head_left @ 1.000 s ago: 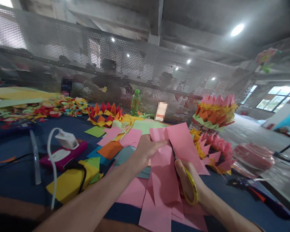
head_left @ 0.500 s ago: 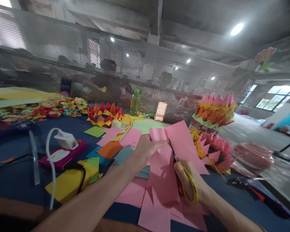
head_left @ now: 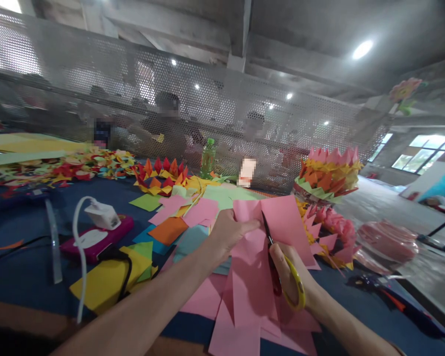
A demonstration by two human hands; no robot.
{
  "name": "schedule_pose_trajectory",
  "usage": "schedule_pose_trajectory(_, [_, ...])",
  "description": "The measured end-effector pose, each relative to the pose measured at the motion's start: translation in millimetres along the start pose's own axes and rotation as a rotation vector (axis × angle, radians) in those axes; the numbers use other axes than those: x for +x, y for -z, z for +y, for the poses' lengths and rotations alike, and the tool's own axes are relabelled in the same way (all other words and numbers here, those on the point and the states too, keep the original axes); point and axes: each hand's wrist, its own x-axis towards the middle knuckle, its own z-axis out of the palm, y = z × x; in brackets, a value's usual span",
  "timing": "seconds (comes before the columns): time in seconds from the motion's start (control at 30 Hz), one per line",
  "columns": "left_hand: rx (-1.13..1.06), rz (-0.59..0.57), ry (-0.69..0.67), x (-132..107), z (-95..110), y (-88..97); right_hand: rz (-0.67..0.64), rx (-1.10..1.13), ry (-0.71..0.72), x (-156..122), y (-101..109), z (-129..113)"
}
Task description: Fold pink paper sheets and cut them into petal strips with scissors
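My left hand [head_left: 228, 233] pinches the top left edge of a pink paper sheet [head_left: 285, 225], held up over the dark blue table [head_left: 25, 269]. In my right hand [head_left: 292, 279] are yellow-handled scissors [head_left: 282, 267], fingers through the loops. Their dark blades point up into a slit in the sheet, between a left strip and a wider right part. More cut pink pieces [head_left: 237, 321] lie below my hands.
Coloured paper squares [head_left: 168, 228] are scattered on the table, with a white charger [head_left: 102, 216] on a magenta case, a green bottle [head_left: 208, 157], folded paper lotuses [head_left: 328, 173] and scrap heaps [head_left: 74, 165]. A perforated metal screen [head_left: 222, 113] stands behind, people beyond it.
The scissors have advanced a little further up the pink sheet and the cut has lengthened. Both hands and the paper sit slightly lower in view.
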Motion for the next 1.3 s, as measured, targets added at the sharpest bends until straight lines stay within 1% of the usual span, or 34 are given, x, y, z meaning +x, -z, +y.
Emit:
schedule_pose_trajectory(0.17, [-0.024,-0.004,-0.006,2.6,-2.8,0.6,0.036,0.018,0.005,0.5,-2.1,2.6])
schedule_pose_trajectory(0.27, [-0.059,-0.023,-0.007,3.5,-3.8,0.8,0.039,0.060,-0.034,0.1,-3.5,3.3])
schedule_pose_trajectory(0.37, [-0.055,-0.009,-0.004,2.7,-2.9,0.3,0.044,0.091,-0.065,-0.8,-4.3,2.5])
schedule_pose_trajectory(0.5, [-0.027,0.008,0.005,2.0,-2.4,0.1,0.058,0.106,-0.066,-0.7,-5.6,3.1])
schedule_pose_trajectory(0.7, [-0.045,-0.004,0.014,3.9,-5.7,0.1,0.125,0.008,0.002,2.9,-5.3,3.5])
schedule_pose_trajectory(0.87, [-0.088,-0.012,0.043,0.7,-2.1,-1.9,0.113,-0.027,-0.005,2.6,-4.1,3.0])
schedule_pose_trajectory(0.97, [-0.098,-0.015,0.079,-0.7,0.6,-1.6,0.105,-0.012,-0.033,1.3,-4.8,5.9])
schedule_pose_trajectory(1.07, [-0.121,-0.064,0.122,0.4,3.6,0.4,0.089,-0.030,-0.051,1.1,-4.6,8.9])
schedule_pose_trajectory(1.13, [-0.145,-0.092,0.126,2.7,6.9,2.5,0.088,-0.057,-0.028,1.3,-4.0,9.9])
schedule_pose_trajectory(1.2, [-0.170,-0.053,0.108,6.1,11.4,5.4,0.080,-0.071,-0.017,1.0,-3.6,10.1])
schedule_pose_trajectory(1.3, [-0.139,0.107,0.010,11.9,18.2,11.0,0.043,-0.086,-0.039,-0.8,-4.7,8.9])
